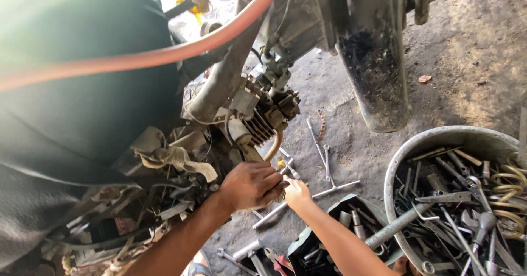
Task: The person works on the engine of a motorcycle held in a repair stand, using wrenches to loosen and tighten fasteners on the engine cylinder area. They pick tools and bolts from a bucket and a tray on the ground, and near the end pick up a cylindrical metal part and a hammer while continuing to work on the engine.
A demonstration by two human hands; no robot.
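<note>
Greasy finned engine (pixel 263 119); left hand (pixel 250 185), right hand (pixel 296 192) meet beneath it.

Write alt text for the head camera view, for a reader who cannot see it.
Two bare hands, left hand and right hand, meet at the underside of a grimy grey motorcycle engine. Long metal wrenches lie on the dirt floor; a round metal basin of tools stands to the right.

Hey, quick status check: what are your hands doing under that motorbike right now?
Left hand and right hand both closed on a small metal part below the engine. Wrenches on the ground alongside. Orange hose overhead, not blocking.
</note>
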